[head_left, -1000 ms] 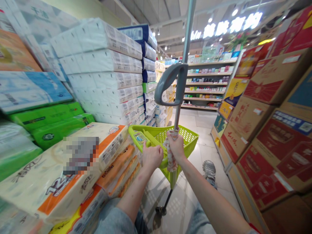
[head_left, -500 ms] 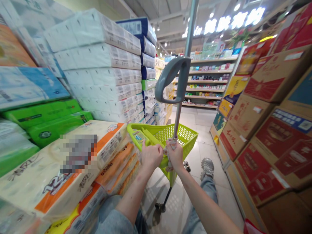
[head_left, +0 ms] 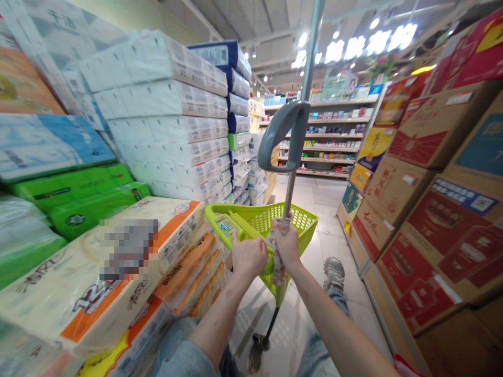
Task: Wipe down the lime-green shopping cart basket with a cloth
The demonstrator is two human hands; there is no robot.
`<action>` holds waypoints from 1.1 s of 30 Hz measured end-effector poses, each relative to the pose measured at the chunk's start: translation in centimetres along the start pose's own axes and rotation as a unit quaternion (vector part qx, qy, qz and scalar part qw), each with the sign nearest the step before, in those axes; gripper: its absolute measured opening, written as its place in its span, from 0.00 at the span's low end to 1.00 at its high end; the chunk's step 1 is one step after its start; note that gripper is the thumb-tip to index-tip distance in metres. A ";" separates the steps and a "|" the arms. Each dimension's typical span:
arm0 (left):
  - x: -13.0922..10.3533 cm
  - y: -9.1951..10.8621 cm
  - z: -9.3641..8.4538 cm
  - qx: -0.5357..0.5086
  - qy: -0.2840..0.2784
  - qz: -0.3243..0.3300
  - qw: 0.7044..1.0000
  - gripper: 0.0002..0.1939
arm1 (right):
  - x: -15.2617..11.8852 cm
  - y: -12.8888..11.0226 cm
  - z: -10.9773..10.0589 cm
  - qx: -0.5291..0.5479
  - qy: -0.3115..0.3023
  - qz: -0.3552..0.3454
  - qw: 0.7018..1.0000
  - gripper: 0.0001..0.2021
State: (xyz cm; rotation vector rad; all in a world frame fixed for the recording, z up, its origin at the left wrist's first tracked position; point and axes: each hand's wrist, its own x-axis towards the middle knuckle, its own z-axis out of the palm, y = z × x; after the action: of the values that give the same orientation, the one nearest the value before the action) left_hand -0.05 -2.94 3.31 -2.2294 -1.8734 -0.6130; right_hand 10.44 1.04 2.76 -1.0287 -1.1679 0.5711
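A metal pole (head_left: 291, 192) with a grey loop handle (head_left: 290, 137) rises at a slant in front of a green wheeled basket (head_left: 306, 220). My right hand (head_left: 286, 243) is wrapped round the lower pole, over a patterned cloth (head_left: 278, 269). Beside it, my left hand (head_left: 249, 255) is closed on the basket's green rim, the index finger stretched along it near a label (head_left: 226, 226). Part of the left hand's grip is hidden from this side. A black-wheeled leg of the basket touches the floor below.
Tissue packs (head_left: 149, 251) are stacked along the left, with tall white stacks (head_left: 168, 104) behind. Cardboard boxes (head_left: 401, 188) line the right side. Stocked shelves (head_left: 326, 136) stand ahead across a tiled floor (head_left: 326, 241). A shoe (head_left: 334, 272) is right of the basket.
The view has tilted slightly. The pole's grey handle appears a little lower and farther right, and both hands have shifted slightly right. Both grips look the same.
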 end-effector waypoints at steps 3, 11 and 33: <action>0.2 -0.2 0.3 0.003 0.006 -0.004 1.000 0.21 | 1.3 -2.1 0.3 0.031 0.012 -0.020 0.999 0.15; 0.8 -1.1 0.7 -0.028 0.021 -0.033 0.999 0.18 | -1.8 3.6 0.4 0.016 -0.012 0.020 1.000 0.15; 0.7 -1.5 0.8 -0.136 0.091 -0.019 0.986 0.16 | -1.5 4.1 0.2 0.017 -0.041 0.000 0.999 0.14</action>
State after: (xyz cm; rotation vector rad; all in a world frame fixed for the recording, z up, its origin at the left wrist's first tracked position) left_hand -1.29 -1.72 2.68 -2.2069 -1.8386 -1.0993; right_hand 10.32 1.77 -1.57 -0.9842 -1.2258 0.6350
